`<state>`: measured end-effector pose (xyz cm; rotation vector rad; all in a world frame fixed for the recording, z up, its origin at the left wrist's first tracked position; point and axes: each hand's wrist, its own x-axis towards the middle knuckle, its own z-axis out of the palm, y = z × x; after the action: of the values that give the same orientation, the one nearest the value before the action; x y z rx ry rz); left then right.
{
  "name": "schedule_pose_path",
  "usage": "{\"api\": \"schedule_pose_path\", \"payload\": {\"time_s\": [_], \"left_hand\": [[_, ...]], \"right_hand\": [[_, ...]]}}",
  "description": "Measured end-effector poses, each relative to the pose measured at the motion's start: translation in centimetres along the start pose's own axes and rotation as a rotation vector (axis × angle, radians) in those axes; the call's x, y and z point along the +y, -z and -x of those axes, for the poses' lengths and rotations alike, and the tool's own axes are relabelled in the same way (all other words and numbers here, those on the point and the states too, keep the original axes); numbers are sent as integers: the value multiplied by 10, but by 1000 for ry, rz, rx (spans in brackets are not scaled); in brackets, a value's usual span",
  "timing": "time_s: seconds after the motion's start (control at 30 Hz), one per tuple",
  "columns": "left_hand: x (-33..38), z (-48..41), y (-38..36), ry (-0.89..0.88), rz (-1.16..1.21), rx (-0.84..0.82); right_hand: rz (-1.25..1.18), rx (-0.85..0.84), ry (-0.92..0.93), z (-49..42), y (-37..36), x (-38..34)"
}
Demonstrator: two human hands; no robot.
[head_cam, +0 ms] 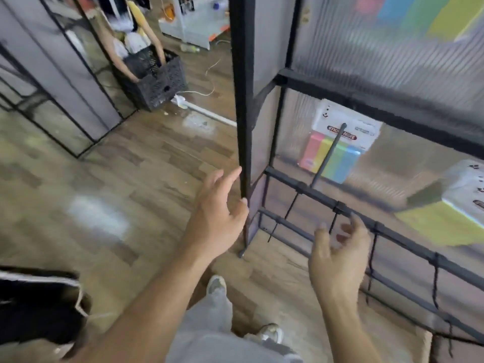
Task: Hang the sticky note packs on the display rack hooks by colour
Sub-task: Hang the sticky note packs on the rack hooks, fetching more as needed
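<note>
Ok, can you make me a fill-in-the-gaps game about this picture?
1. The left hand and right hand both hold ____.
2. The colour of the crate is ____.
3. The striped pack has a ____ top.
4. The floor looks like ____.
Missing words: nothing; black; white; wood.

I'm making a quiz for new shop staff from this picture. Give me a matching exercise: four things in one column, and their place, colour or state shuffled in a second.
Things
1 left hand
2 right hand
3 sticky note pack
4 black crate

Descriptions
A on the floor, far back
B pink, yellow, green and blue stripes
C open, beside the rack's corner post
D loosely curled, empty, by a lower rail

Pairs: 1-C, 2-D, 3-B, 4-A
</note>
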<state>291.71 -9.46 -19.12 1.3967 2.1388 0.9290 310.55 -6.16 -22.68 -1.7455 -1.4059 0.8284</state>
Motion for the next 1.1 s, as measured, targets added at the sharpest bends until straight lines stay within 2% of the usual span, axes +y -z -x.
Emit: {"api": "schedule_pose_path", "payload": {"time_s": [0.1,0.2,0.3,0.4,0.6,0.83,1.1], "left_hand": [[-26,13,26,89,-67,44],[-54,21,61,155,-133,108],[-85,25,100,211,-179,192],[-120,23,137,282,-217,247],[-198,5,217,403,-244,272],[-269,-27,295,492,-170,344],[-372,-110,359,576,-106,388]], "right_hand": [[85,-264,306,22,-41,-24],[137,-460,527,37,-80,-57],[199,-583,675,51,-123,-91],[247,-581,751,63,-170,-121],[274,-638,752,81,-271,-182],[301,-768,733,104,-368,-259],[411,-847,726,98,-517,-324]]}}
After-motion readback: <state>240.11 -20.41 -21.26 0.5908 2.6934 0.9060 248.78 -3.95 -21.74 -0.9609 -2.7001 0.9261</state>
